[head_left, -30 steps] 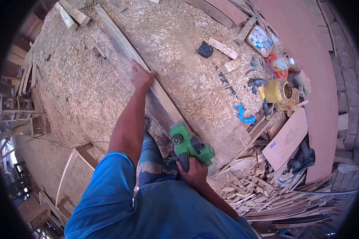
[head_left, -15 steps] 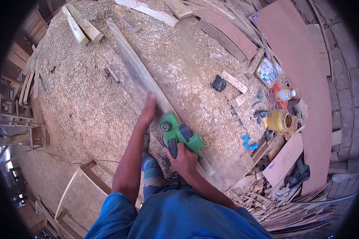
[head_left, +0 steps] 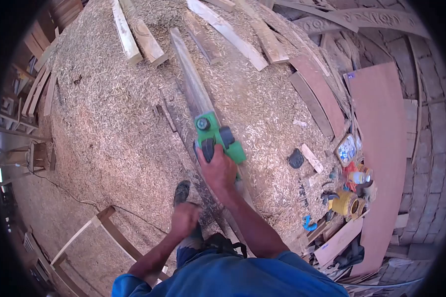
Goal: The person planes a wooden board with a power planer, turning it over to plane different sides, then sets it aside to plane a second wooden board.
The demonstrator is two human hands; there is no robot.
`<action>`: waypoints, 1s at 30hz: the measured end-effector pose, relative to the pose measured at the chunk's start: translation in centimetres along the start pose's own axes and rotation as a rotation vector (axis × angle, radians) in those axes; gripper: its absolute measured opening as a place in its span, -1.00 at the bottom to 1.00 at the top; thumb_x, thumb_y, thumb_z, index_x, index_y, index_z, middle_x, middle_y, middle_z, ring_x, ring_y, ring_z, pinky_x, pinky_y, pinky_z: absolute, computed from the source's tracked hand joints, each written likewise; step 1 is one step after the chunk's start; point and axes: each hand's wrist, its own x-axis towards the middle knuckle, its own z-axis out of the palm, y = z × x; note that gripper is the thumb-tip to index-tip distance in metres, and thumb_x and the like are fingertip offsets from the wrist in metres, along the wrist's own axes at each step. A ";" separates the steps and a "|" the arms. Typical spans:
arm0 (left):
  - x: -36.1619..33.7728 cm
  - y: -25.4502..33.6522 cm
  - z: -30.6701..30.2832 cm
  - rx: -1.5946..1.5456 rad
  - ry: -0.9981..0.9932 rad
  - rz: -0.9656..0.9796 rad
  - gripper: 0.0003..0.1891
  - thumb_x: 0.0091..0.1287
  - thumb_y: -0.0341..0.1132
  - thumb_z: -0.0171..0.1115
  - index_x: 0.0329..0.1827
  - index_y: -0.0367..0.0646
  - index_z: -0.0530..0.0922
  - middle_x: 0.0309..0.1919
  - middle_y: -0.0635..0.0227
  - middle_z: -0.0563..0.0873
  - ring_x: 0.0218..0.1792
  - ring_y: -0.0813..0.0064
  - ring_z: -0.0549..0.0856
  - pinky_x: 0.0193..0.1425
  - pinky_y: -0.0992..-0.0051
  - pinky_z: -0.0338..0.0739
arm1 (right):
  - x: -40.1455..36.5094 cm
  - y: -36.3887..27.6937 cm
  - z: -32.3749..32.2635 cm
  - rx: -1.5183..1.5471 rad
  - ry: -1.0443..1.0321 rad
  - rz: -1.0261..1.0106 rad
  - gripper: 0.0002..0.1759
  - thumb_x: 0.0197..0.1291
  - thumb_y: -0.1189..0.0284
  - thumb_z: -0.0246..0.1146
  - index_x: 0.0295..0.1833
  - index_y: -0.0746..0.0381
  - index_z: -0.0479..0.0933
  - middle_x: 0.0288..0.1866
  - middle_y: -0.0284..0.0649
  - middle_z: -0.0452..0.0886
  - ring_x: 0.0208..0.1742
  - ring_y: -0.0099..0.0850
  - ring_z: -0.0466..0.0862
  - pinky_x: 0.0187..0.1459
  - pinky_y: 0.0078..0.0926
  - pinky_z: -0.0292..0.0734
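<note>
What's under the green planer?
The green electric planer sits on a long, narrow grey wooden plank that runs ahead over the wood shavings. The right hand grips the planer's handle. The strip of plank directly beneath its sole is covered.

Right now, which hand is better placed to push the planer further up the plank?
Right. The right hand grips the green planer, which sits on the plank; the left hand hangs closed near the shoe, touching neither.

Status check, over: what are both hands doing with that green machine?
Right hand gripping green planer on long plank. Left hand off it, low beside shoe. Wood shavings all round.
</note>
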 end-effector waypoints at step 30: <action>-0.2 14.8 23.7 0.044 -0.566 0.657 -0.69 0.41 -0.26 0.21 0.16 -0.14 0.59 0.19 0.20 0.65 0.36 0.15 0.56 0.57 0.16 0.35 | -19.5 12.8 -10.0 0.161 -0.099 0.158 -0.42 0.42 -0.03 0.45 0.05 0.35 0.65 -0.22 0.22 0.79 -0.14 0.26 0.82 -0.13 0.13 0.69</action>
